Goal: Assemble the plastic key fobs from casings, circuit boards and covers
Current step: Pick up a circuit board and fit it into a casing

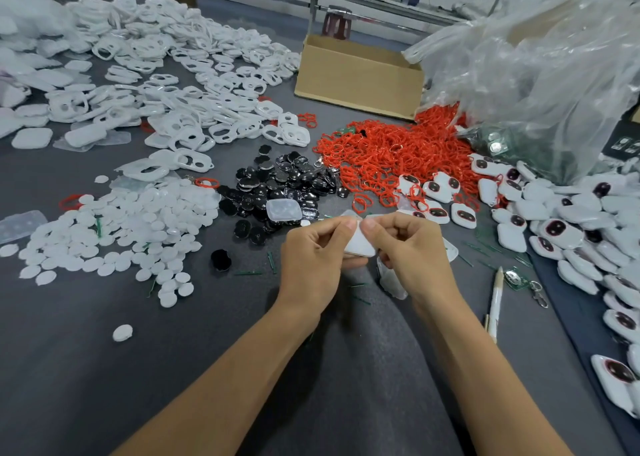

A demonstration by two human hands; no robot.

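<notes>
My left hand [313, 251] and my right hand [407, 244] together hold one white key fob casing [360, 246] above the grey table, thumbs on its upper face and fingers curled beneath. White front casings with cut-outs [194, 84] are heaped at the back left. Small white oval covers [117, 233] spread at the left. Black oval parts [277, 185] lie in a pile ahead of my hands, with a translucent casing [284, 209] on top. Red loops [391, 157] form a heap beyond. A circuit board [514, 279] lies to the right.
Finished white fobs with dark eyes [571, 233] pile along the right edge. A cardboard box [360, 77] stands at the back, a large clear plastic bag [540, 67] beside it. A pen [495, 303] and a metal clasp [538, 294] lie right of my right forearm.
</notes>
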